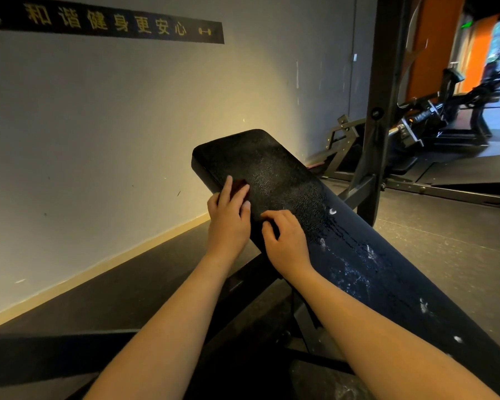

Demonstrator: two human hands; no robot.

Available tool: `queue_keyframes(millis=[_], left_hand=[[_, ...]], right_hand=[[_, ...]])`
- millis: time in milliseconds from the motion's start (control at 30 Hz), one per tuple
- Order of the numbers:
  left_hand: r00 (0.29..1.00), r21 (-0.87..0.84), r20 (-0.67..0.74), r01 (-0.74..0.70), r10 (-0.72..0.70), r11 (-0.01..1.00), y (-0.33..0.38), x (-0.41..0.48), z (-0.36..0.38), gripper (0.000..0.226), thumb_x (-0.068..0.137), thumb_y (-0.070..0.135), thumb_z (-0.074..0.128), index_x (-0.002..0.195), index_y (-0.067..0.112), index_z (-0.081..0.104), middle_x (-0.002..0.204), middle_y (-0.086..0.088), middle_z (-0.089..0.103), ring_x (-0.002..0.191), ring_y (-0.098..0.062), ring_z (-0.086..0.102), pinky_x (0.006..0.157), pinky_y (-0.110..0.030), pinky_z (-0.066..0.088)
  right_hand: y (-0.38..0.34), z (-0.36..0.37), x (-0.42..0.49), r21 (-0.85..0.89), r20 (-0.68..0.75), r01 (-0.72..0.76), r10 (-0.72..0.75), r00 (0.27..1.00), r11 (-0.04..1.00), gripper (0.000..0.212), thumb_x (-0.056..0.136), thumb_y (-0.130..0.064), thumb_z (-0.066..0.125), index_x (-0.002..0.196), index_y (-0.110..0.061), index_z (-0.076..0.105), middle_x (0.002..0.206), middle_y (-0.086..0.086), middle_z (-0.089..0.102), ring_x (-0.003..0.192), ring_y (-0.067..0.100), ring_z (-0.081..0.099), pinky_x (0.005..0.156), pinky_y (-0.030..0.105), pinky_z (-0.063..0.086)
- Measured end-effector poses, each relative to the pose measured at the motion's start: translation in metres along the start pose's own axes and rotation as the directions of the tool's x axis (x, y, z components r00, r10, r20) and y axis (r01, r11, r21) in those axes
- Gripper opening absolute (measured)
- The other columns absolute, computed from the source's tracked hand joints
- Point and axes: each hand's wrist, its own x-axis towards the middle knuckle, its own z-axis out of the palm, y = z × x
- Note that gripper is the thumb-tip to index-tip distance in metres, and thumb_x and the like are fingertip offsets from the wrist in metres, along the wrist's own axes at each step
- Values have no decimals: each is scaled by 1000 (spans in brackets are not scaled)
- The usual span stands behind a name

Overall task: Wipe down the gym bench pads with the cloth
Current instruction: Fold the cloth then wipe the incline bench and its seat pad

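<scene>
Fingers [227, 187] of the L hand [228, 217] lie long and slightly spread, pressed flat near the top end of the sloping black bench pad [272, 163]. Head view, the only one: a small dark-red patch shows between those fingers, prob. the cloth [239, 183]; most of it is hidden under them. R hand [286, 241] sits just beside the L, lower on the slope, fingers curled w/ tips on the pad. Can't tell whether they pinch a dark fold or just brace. Past the R fingers, further down the slope, the pad carries droplets and white flecks [355, 267]. Beyond the L fingertips, a pale wall [98, 125] stands behind the pad's end.

To do this step well, I'd judge: hold the L fingers flat for even pressure, pull long overlapping strokes down toward the flecks, take in the pad's edges, and refold the cloth once soiled.
</scene>
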Motion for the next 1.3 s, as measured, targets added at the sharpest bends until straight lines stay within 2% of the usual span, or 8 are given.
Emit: queue_keyframes(millis=[133, 300, 500, 700, 867, 1033, 1167, 1300], left_hand=[[998, 85, 48, 31, -35, 996, 0, 2, 9, 39, 107, 33, 38, 146, 34, 46, 163, 9, 23, 145, -25, 14, 113, -43, 38], [995, 155, 84, -58, 45, 986, 4, -17, 9, 35, 106, 32, 41, 138, 35, 55, 157, 13, 35, 138, -23, 21, 106, -39, 40], [989, 184, 51, -146, 138, 972, 1, 10, -6, 36, 106, 27, 45, 139, 30, 58, 152, 9, 45, 137, -19, 28, 109, -37, 42], [993, 381, 75, -118, 96, 917, 12, 36, 13, 40, 105, 30, 41, 142, 30, 55, 156, 3, 42, 136, -27, 32, 112, -39, 33], [976, 295, 123, -211, 181, 932, 20, 15, 24, 43, 100, 32, 38, 133, 29, 65, 142, 10, 58, 127, -23, 42, 104, -37, 34], [956, 254, 136, -287, 260, 924, 10, 10, 17, 39, 100, 31, 44, 132, 29, 65, 141, 11, 59, 125, -22, 44, 106, -39, 39], [990, 227, -1, -134, 138, 965, 6, 9, 17, 36, 103, 25, 49, 136, 27, 62, 149, 8, 52, 131, -22, 37, 110, -38, 35], [991, 209, 36, -136, 132, 968, 15, -5, 29, 37, 101, 30, 44, 130, 28, 66, 141, 10, 58, 128, -23, 40, 108, -41, 39]], right_hand=[[2, -3, 4, 97, -13, -70, 72, 997, 993, 21, 99, -18, 56, 116, -19, 67, 105, -15, 59, 101, 1, 55, 87, 13, 41], [-1, -6, 11, 154, 11, -190, 191, 982, 970, 22, 99, -20, 54, 118, -21, 66, 108, -8, 62, 96, 3, 57, 84, 20, 44], [-7, -4, 31, -74, 11, -148, 149, 989, 986, 24, 100, -31, 48, 118, -30, 62, 118, -12, 56, 105, 9, 55, 82, 37, 49], [11, 2, 30, 20, -22, -98, 98, 995, 995, 22, 99, -22, 52, 117, -21, 66, 113, -11, 58, 103, 4, 54, 84, 25, 45], [11, -9, 25, 253, -100, -201, 232, 968, 946, 17, 99, -13, 53, 108, -19, 67, 105, -6, 60, 94, -9, 53, 78, 3, 37], [16, -12, 15, 214, -25, -149, 158, 987, 965, 20, 99, -13, 53, 117, -19, 60, 109, -10, 58, 100, 2, 56, 86, 14, 44], [15, -8, 12, 103, -12, -87, 89, 996, 991, 27, 100, -16, 53, 127, -14, 57, 114, -13, 52, 111, 10, 53, 96, 26, 45], [13, -10, 11, 164, -75, -135, 148, 986, 977, 22, 102, -15, 50, 121, -15, 61, 109, -11, 56, 103, 7, 55, 91, 24, 46]])
